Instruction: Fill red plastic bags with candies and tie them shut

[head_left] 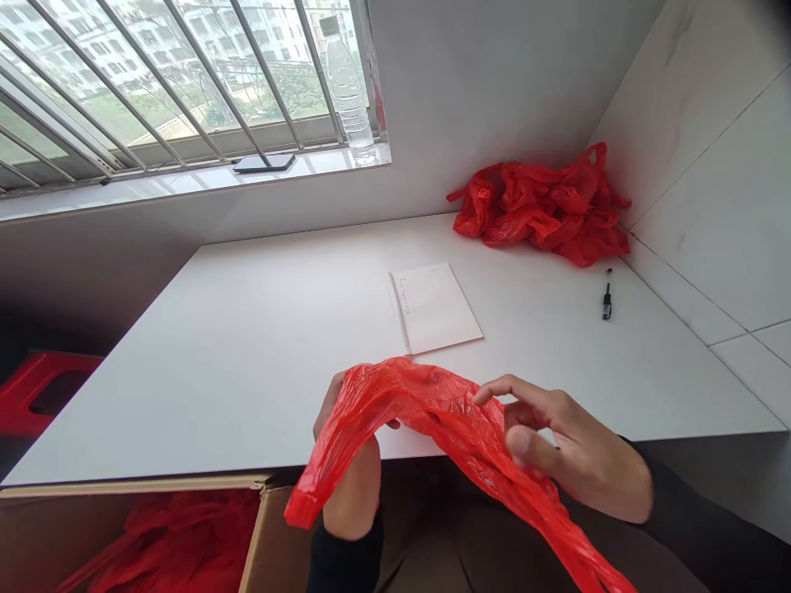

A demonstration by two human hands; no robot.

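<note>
A thin red plastic bag, long and crumpled, arches in front of me over the table's near edge. My left hand supports it from behind and beneath, closed on it; the bag covers most of those fingers. One end hangs down past my left wrist, and the other trails to the lower right. My right hand is beside the bag's right part, thumb and index finger apart. Its index fingertip is at the bag's upper edge; whether it touches cannot be made out.
On the white table lie a white booklet, a black pen and a pile of red bags. A cardboard box holds red bags at lower left, near a red stool. The sill holds a bottle and phone.
</note>
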